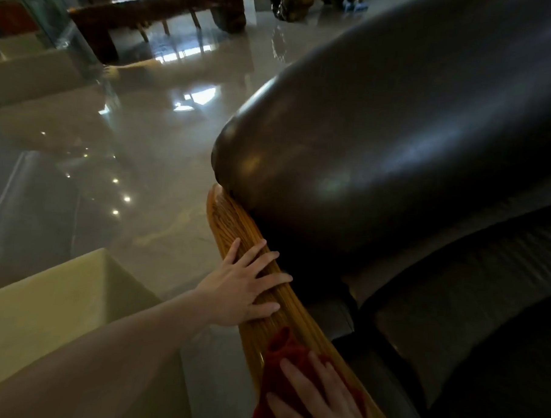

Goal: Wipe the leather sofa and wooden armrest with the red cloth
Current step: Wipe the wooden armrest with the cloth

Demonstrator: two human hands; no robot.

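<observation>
The dark leather sofa (381,150) fills the right side, its rounded back bulging toward the middle. A golden wooden armrest (232,226) with clear grain runs diagonally from the centre down to the bottom edge. My left hand (245,286) lies flat on the armrest with fingers spread and holds nothing. Lower down, my right hand (316,400) presses flat on the red cloth (283,351), which is bunched over the armrest near the bottom of the view. The cloth's lower part is hidden under my hand.
Glossy tiled floor (143,171) stretches to the left with light reflections. A pale yellow box-like side table (58,303) stands at the lower left beside the armrest. A dark wooden bench (156,11) sits far back. The sofa's seat cushions (453,295) lie to the right.
</observation>
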